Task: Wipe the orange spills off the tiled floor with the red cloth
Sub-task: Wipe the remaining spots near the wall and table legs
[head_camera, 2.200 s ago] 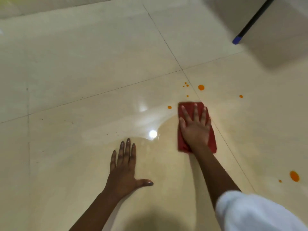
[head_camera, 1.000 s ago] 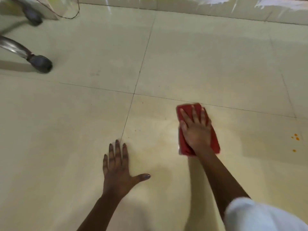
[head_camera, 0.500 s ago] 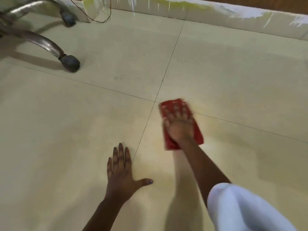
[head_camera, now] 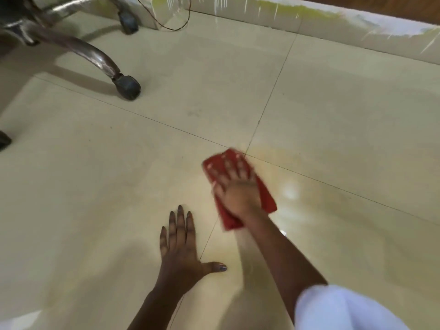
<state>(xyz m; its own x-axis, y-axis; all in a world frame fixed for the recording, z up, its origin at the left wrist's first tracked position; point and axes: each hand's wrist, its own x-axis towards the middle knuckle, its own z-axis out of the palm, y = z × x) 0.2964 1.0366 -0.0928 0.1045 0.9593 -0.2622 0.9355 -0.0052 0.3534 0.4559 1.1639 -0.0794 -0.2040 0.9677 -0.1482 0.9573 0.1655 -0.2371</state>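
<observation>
right hand [head_camera: 239,191] flat on red cloth [head_camera: 215,169]

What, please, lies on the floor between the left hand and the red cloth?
In the head view, only bare tile with one grout line running through it separates the left hand from the red cloth under the right hand.

The right hand [head_camera: 239,191] presses the red cloth [head_camera: 266,198] flat onto the tiled floor [head_camera: 345,110], just beside the left hand [head_camera: 182,248] spread flat there.
</observation>
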